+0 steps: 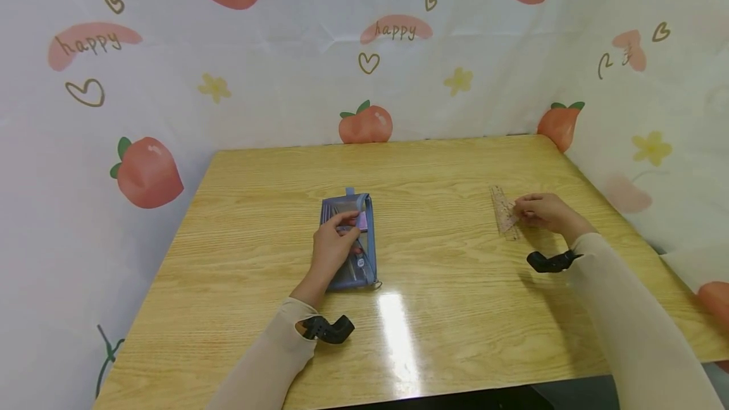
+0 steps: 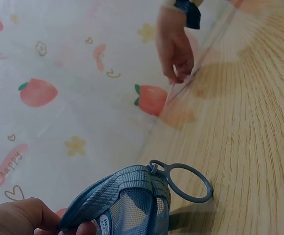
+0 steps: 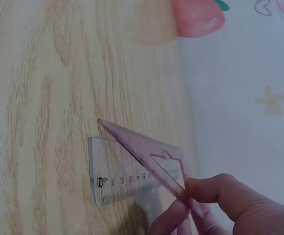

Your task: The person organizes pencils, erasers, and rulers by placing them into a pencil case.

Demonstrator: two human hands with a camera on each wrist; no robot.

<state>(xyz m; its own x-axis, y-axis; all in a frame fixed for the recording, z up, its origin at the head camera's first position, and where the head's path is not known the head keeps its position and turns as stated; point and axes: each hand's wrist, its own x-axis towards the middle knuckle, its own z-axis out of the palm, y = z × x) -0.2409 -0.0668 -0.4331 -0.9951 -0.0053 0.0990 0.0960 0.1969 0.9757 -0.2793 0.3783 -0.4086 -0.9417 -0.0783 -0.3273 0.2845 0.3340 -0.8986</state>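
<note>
A blue mesh pencil case point(image 1: 353, 277) lies on the table with its zipper side gaping. My left hand point(image 1: 333, 245) pinches the edge of its opening; in the left wrist view the thumb and fingers point(image 2: 39, 215) grip the blue fabric. Inside the case, pens and a pink item point(image 1: 362, 221) show through. Over on the right, my right hand point(image 1: 547, 212) pinches a clear pinkish set square point(image 3: 156, 159) by one corner, tilted up. Beneath it a clear straight ruler point(image 3: 117, 188) lies flat on the table, partly covered by the set square in view.
The wooden table point(image 1: 256, 220) is bounded at the back and sides by a white cloth point(image 1: 285, 81) printed with peaches. A ring pull point(image 2: 190, 183) hangs off the case's zipper. Glare falls on the table's front middle.
</note>
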